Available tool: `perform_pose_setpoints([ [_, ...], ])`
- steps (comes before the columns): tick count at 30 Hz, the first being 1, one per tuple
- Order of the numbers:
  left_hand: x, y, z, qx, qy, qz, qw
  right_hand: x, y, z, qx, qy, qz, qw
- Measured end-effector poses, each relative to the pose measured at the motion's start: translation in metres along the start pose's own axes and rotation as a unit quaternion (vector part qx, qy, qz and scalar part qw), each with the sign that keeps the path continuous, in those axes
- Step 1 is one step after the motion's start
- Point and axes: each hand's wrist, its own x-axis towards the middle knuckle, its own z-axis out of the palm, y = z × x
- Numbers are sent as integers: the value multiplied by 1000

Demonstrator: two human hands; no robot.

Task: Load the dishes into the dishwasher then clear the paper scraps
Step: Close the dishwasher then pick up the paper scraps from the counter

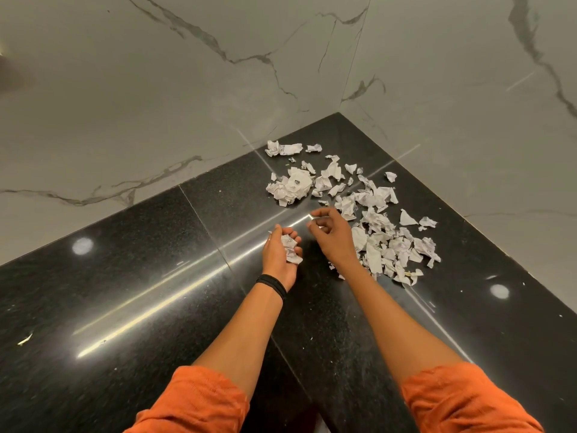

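Observation:
Several torn and crumpled white paper scraps [377,220] lie scattered in the far right corner of a black polished stone counter [156,276]. My left hand [281,257] is turned palm up and holds a few crumpled scraps [290,250] in its cupped fingers. My right hand [331,232] hovers just to the right, fingers loosely curled and pinching a small scrap [313,217] at the fingertips, at the near edge of the pile. No dishes or dishwasher are in view.
Grey marble wall panels [187,89] meet in a corner behind the counter. A tiny pale scrap [25,339] lies at the counter's left. Ceiling lights reflect as bright spots on the stone.

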Motion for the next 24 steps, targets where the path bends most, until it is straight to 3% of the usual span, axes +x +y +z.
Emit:
perform_pose_setpoints([
  [5,-7,-9,5,3,-19,-8,1000,-35,-20,4,50,-6,-26,998],
  [9,-21,-8,7,-21,-37,-27,999,-51,-15,16,-30,-26,-82,996],
  [16,-20,-4,7,-40,-30,-34,998,-42,-16,9,20,30,-47,998],
  [19,-15,2,6,-41,-17,-34,998,-19,-6,1,-58,38,-36,997],
  [24,-2,5,2,-43,-14,-30,999,18,10,-2,-220,-16,-39,975],
])
